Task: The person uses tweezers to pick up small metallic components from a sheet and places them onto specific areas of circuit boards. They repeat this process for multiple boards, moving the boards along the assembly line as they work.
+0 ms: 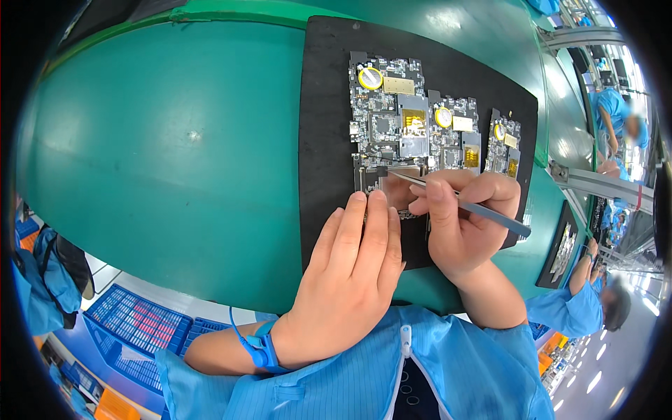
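A long circuit board (383, 126) lies on a black mat (323, 105), with a round yellow-rimmed coin cell (370, 78) near its far end. My left hand (343, 290) lies flat, fingers stretched out, their tips at the near end of this board. Between finger and thumb, my right hand (469, 231) pinches grey metal tweezers (495, 215). The tweezer tips point left, over a shiny rectangular area (400, 192) at the board's near end; whether they touch it I cannot tell. That area is partly covered by my fingers.
To the right on the mat are a second circuit board (451, 115) and a third (505, 136). A green work surface (175, 140) spreads left. A blue cord runs from my wrist strap (260, 348). Blue baskets (140, 318) stand below the table edge; a co-worker (577, 304) sits at right.
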`<state>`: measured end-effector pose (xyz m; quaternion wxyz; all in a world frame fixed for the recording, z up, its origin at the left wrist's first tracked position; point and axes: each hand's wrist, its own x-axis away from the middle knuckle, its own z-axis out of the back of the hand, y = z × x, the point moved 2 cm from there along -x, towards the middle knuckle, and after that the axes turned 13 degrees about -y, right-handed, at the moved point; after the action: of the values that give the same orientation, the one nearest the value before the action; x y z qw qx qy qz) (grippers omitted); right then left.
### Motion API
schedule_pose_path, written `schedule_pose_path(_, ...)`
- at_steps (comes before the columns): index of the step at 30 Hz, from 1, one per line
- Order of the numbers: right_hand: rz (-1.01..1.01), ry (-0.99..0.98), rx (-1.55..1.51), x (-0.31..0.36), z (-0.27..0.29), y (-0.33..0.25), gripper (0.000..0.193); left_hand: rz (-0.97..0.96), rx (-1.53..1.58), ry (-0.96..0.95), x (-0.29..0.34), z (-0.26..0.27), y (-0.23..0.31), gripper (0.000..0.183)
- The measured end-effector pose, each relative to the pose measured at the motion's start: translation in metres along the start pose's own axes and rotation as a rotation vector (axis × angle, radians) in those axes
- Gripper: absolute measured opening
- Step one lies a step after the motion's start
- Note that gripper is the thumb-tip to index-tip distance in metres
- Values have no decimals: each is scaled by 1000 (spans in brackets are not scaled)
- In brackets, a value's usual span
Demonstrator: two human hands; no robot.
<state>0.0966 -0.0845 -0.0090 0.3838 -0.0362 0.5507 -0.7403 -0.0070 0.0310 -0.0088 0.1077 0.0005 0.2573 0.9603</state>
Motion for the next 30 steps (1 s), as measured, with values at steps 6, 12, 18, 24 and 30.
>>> schedule_pose_path(6, 5, -37, 117, 0, -5, 3, 26, -9, -47, 20, 0, -2, 0, 51)
schedule_pose_path(12, 144, -106, 237, -3, -7, 5, 23, -5, -86, 34, -1, -2, 0, 43)
schedule_pose_path(18, 27, -87, 126, 0, 2, -11, 21, 7, -43, 41, -2, -1, 0, 50)
schedule_pose_path(24, -186, 357, -617, 33, 101, -10, 11, 37, 191, 118, 12, 34, -23, 50)
schedule_pose_path(30, -627, 514, -296, 97, 211, 18, 22, 411, 804, 110, 17, 58, -58, 48)
